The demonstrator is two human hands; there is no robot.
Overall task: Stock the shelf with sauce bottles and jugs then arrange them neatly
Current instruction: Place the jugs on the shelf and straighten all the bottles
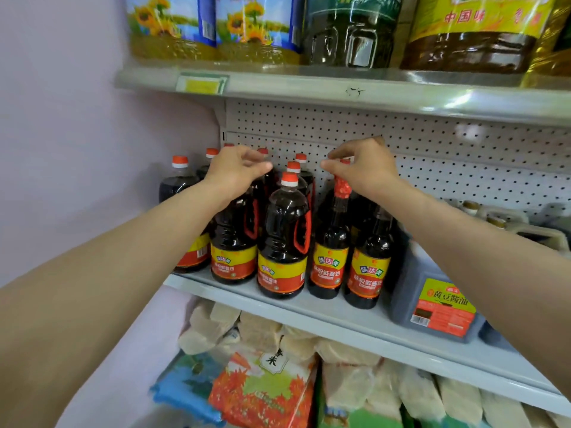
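Several dark soy sauce jugs with orange caps and red handles stand at the left of the middle shelf (340,316); the front one (282,242) is near the edge. Two slimmer sauce bottles (332,251) (369,264) stand to their right. My left hand (236,173) hovers over the top of a jug (233,239), fingers loosely curled, and that jug's cap is hidden under it. My right hand (366,169) sits over the red-wrapped neck of the left slim bottle, thumb and forefinger apart. A square dark jug (438,304) lies under my right forearm.
Large oil jugs (463,38) fill the upper shelf (309,84). Bags of rice (265,384) are stacked below. A pegboard back panel (463,156) runs behind the bottles, a wall (61,149) closes the left side, and more pale jugs (506,220) stand at the far right.
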